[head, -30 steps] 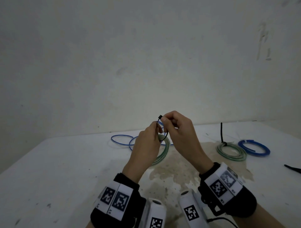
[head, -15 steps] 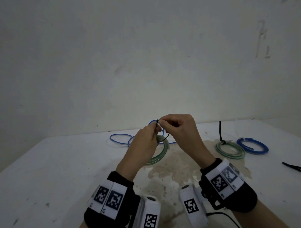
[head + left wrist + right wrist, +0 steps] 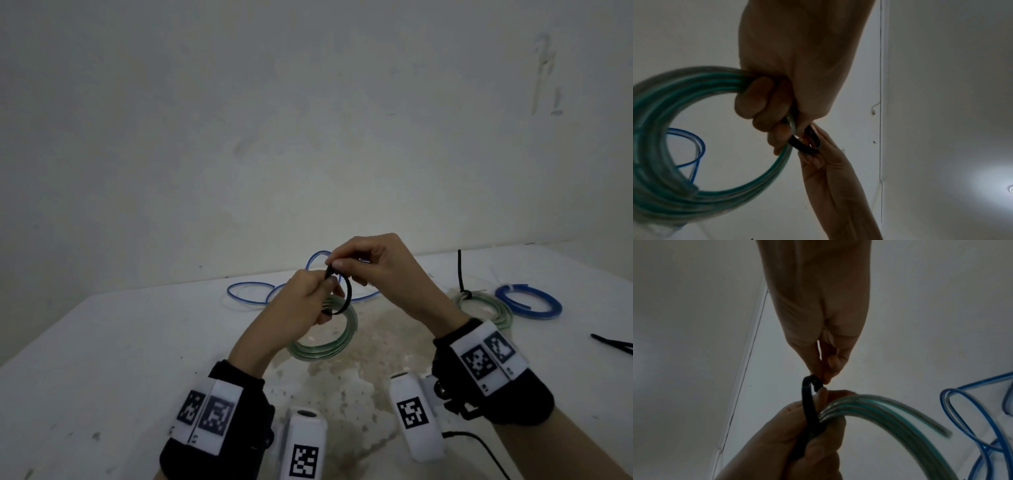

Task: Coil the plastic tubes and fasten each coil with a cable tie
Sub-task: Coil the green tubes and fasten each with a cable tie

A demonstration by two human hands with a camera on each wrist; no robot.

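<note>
My left hand grips a coil of green-striped clear tube held above the table; its fingers curl round the bundled turns. A black cable tie loops round the coil beside those fingers. My right hand pinches the tie's upper end between thumb and fingertip, right above the left hand's thumb. In the left wrist view the tie bends between both hands. Whether its tip is in its head I cannot tell.
An uncoiled blue tube sprawls on the white table behind my hands. At the right lie a green coil with a tie standing up, a blue coil, and loose black ties near the right edge.
The tie's loop round the green coil has been brought together at the top. Both hands shifted slightly left and stayed close, the right hand now pinching lower on the tie's end.
</note>
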